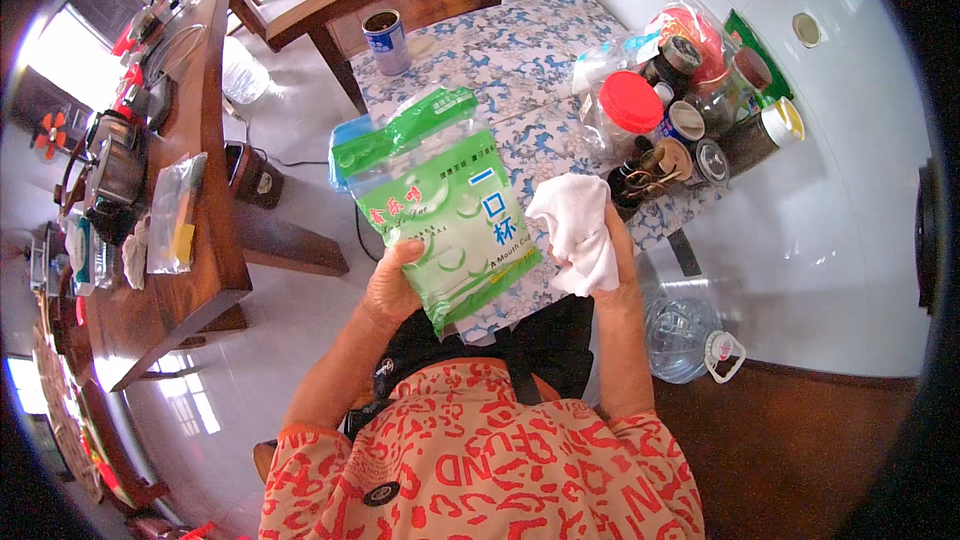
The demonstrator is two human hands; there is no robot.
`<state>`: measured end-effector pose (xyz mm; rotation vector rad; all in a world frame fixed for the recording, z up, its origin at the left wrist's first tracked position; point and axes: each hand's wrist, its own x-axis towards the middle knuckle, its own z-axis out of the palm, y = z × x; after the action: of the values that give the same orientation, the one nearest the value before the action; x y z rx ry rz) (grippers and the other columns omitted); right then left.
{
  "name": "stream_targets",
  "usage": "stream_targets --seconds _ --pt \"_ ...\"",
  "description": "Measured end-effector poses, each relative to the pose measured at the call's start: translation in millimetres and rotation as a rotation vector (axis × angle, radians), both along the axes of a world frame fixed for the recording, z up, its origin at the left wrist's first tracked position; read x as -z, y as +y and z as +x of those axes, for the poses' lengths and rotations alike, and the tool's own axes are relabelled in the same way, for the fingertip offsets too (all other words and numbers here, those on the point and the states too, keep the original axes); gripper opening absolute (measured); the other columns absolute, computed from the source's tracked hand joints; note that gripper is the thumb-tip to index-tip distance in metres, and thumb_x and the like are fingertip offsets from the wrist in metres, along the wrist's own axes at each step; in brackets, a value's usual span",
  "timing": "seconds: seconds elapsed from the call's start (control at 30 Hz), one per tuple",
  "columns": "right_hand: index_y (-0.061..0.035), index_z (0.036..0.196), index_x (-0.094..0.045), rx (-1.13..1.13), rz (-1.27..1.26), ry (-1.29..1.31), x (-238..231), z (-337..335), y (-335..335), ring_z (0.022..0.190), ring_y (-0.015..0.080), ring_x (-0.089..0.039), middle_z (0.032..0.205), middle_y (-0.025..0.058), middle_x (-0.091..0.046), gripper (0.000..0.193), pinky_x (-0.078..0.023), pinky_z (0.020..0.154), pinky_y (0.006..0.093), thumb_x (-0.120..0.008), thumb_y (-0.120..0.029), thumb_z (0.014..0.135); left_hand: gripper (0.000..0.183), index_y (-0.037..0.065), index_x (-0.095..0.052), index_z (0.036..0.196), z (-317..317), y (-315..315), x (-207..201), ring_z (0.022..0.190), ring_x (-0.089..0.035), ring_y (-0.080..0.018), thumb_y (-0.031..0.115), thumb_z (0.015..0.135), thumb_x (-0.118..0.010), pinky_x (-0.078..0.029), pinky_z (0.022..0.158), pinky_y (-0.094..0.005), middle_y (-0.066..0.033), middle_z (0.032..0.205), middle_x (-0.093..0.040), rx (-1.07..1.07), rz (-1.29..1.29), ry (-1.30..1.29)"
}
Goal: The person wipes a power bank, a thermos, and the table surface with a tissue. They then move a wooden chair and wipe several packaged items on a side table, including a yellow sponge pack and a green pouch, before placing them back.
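Note:
My left hand [393, 283] grips the lower left edge of a green and clear plastic package [450, 215], thumb on its front. The package is held up tilted over the near part of the table, and round shapes show through its clear middle. Behind its upper left corner a blue piece [347, 145] sticks out; what it is I cannot make out. My right hand [617, 255] is closed around a bunched white cloth [575, 230], just right of the package. The cloth hides most of its fingers.
A blue and white patterned tablecloth [540, 60] covers the table. An open can [387, 42] stands at its far left. Crowded on the right are a red-lidded clear jar [630, 105] and several bottles. A large water bottle [683, 340] is on the floor at right; a wooden counter [205, 200] runs along the left.

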<state>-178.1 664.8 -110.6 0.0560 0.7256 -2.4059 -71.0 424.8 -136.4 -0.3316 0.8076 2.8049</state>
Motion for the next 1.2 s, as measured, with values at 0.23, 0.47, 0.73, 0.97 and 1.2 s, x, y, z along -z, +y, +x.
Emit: stream_targets --seconds 0.23,0.47,0.73,0.97,1.2 --pt "0.0035 0.110 -0.056 0.124 0.792 0.528 -1.5 -1.2 -2.1 0.086 0.0123 -0.055 0.098 0.0034 -0.059 0.042 -0.044 0.076 0.0266 -0.043 -0.035 0.097 0.063 0.003 -0.039 0.133 1.8 6.6 1.8 0.112 -0.055 -0.0299 0.016 0.077 -0.066 -0.045 0.097 -0.0462 -0.0158 0.126 -0.052 -0.010 0.001 -0.032" --pt "0.0023 0.090 -0.059 0.009 1.713 1.074 -22.1 -14.0 19.4 0.069 0.0184 -0.056 0.079 0.0075 -0.059 0.040 -0.043 0.065 0.0358 -0.042 -0.033 0.098 0.056 0.002 -0.042 0.130 0.4 -2.2 3.2 0.109 -0.057 -0.0291 0.012 0.079 -0.063 -0.047 0.095 -0.0452 -0.0156 0.125 -0.054 -0.100 -0.042 0.028" --pt "-0.0004 0.109 -0.056 0.219 0.525 0.314 -34.6 -0.4 5.4 0.092 0.0181 -0.060 0.101 0.0096 -0.061 0.039 -0.049 0.083 0.0305 -0.044 -0.036 0.097 0.056 0.002 -0.043 0.129 -2.7 -1.6 -4.1 0.107 -0.058 -0.0284 0.011 0.078 -0.063 -0.047 0.095 -0.0442 -0.0151 0.122 -0.056 -0.102 -0.084 0.014" --pt "-0.0017 0.116 -0.055 0.315 0.622 0.829 -0.7 44.0 -53.1 0.112 0.0255 -0.047 0.126 0.0148 -0.046 0.036 -0.038 0.094 0.0380 -0.055 -0.028 0.091 0.053 0.003 -0.046 0.126 -5.8 25.9 -18.3 0.105 -0.059 -0.0258 0.011 0.077 -0.065 -0.048 0.093 -0.0424 -0.0122 0.118 -0.057 -0.083 0.036 0.012" --pt "-0.0146 0.107 -0.064 0.348 1.123 1.759 -21.4 47.8 -62.0 0.103 0.0342 -0.045 0.119 0.0137 -0.049 0.040 -0.040 0.089 0.0445 -0.070 -0.016 0.067 0.063 0.005 -0.042 0.131 2.0 21.2 -3.5 0.110 -0.056 -0.0247 0.025 0.077 -0.068 -0.046 0.096 -0.0418 -0.0109 0.123 -0.055 -0.023 -0.102 -0.015"
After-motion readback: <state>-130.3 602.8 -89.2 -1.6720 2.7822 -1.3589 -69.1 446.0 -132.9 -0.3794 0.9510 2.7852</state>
